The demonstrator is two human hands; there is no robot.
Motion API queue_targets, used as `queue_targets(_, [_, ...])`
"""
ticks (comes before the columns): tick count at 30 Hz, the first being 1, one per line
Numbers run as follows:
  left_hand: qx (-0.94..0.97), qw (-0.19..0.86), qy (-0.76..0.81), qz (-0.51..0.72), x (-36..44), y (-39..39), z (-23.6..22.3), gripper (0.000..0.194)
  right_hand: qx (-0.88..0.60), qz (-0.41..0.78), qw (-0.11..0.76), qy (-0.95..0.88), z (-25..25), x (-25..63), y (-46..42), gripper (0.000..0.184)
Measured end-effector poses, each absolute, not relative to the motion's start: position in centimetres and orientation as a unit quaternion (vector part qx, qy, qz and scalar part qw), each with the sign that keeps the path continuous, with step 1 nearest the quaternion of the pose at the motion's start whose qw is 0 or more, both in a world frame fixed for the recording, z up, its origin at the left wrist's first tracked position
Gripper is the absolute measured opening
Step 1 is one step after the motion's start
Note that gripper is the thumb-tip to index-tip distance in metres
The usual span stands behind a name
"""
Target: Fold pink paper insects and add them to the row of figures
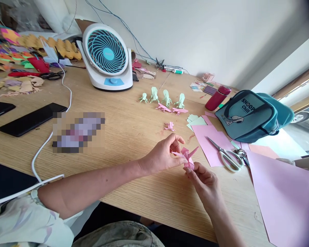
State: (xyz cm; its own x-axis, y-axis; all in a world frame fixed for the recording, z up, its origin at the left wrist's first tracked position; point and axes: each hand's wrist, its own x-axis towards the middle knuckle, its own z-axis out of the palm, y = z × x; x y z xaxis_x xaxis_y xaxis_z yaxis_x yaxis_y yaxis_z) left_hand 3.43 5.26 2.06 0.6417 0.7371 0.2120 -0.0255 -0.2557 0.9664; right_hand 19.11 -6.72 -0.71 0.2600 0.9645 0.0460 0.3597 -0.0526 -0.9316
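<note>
A small pink origami figure with pointed flaps is held just above the wooden table. My left hand pinches its upper left part with thumb and fingers. My right hand grips its lower end from below. Farther back stand several pale green folded figures in a row, with two pink ones lying in front of them and another small pink one nearer to me.
Scissors lie on pink paper sheets to the right, with a larger pink sheet near the edge. A teal bag, red bottle, desk fan, two black phones, a white cable and coloured paper crafts surround the area.
</note>
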Motion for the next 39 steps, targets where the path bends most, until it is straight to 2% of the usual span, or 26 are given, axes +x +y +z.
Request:
queue_targets(2, [0.679, 0.604, 0.254, 0.331, 3.3, 5.6, 1.7, 0.053, -0.645, 0.325, 0.452, -0.523, -0.6, 18.8, -6.2, 0.032])
queue_targets(6, [0.601, 0.700, 0.239, 0.303, 3.3, 6.3, 1.1, 0.034, -0.638, 0.347, 0.427, -0.539, -0.4, 18.3, -4.9, 0.035])
queue_targets(10, [0.575, 0.726, 0.224, 0.305, 3.2, 6.8, 0.6, 0.030, -0.620, 0.381, 0.406, -0.553, -0.4, 18.3, -3.5, 0.038])
queue_targets(17, [0.588, 0.698, 0.251, 0.322, 3.0, 7.4, 0.1, 0.030, -0.610, 0.395, 0.411, -0.551, -1.0, 18.1, -2.2, 0.041])
queue_targets(23, [0.608, 0.685, 0.266, 0.299, 2.8, 7.1, 0.3, 0.029, -0.572, 0.429, 0.458, -0.528, -0.2, 19.2, -2.6, 0.025])
queue_targets(31, [0.620, 0.685, 0.271, 0.271, 2.9, 6.2, 0.9, 0.029, -0.519, 0.475, 0.524, -0.481, -0.1, 19.5, -2.4, 0.012])
queue_targets(39, [0.648, 0.659, 0.274, 0.266, 2.9, 5.8, 1.1, 0.028, -0.498, 0.480, 0.537, -0.482, -0.8, 18.9, -2.6, 0.011])
